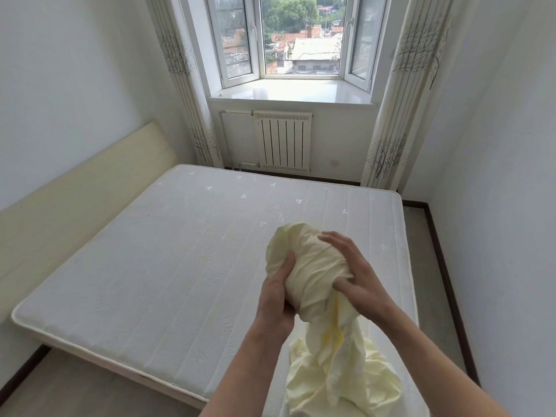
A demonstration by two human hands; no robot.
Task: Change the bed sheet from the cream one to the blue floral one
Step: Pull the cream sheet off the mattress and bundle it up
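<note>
Crumpled cream sheet bunched between gripping left hand and right hand, above quilted mattress.

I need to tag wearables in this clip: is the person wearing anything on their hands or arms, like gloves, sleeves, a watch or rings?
No. The left hand and right hand are bare, with no gloves, and no rings visible. Both forearms are uncovered as far as the frame shows, with no sleeve, watch or bracelet in view.

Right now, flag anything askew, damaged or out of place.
Nothing stands out. The mattress lies bare and square on its frame; both hands bunch the cream sheet, its tail trailing onto the near corner.
</note>
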